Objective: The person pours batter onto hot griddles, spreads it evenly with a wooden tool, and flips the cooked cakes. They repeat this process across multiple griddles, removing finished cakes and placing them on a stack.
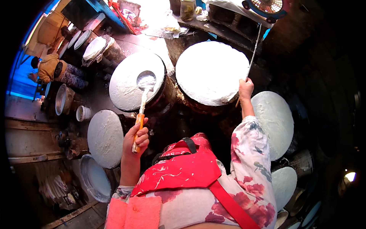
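Room (320, 99): dark right side, a tan-jacketed person (48, 68) at far left.
White-coated rounds (212, 72): two ahead, others down both sides.
Stick (252, 58): long axis running away, leaning slightly right.
Ladle (143, 101): bowl (142, 78) foremost, pointing away, over the front-left round (126, 86); contact unclear.
Left grip (137, 133): wrapped round the ladle's orange handle (140, 119).
Right grip (246, 89): wrapped round the stick.

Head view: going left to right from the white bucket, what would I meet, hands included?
White bucket, lower-left white disc, left hand, top-centre white disc, right hand, large right white disc.
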The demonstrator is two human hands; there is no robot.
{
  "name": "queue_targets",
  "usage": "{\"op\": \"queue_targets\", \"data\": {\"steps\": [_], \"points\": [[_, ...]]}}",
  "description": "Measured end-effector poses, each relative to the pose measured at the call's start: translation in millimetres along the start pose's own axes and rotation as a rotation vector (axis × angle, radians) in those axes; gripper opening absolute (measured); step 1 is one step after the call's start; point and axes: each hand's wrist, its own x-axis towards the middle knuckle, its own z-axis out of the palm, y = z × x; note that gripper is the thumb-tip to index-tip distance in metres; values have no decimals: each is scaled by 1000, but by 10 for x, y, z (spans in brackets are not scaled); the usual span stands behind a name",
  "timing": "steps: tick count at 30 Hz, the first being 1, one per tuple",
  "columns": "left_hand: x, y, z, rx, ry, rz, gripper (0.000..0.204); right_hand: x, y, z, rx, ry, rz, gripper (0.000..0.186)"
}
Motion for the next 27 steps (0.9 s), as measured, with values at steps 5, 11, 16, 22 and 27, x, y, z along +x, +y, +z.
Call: {"op": "queue_targets", "data": {"steps": [5,11,16,22,27], "points": [[10,40,15,18,13,13,33,-146,-179,-47,167,32,-19,21],[-43,125,-42,5,-14,-2,33,-583,-393,-232,264,-38,-128,19],[-211,291,-164,15,-27,-11,33,-1040,-938,-181,384,27,-307,11],[-432,653,-408,103,-63,-30,32,-1704,-1630,-225,363,174,-358,11],[-425,874,-601,256,-116,-148,31,-2432,-1656,-1070,349,288,-175,18]]}}
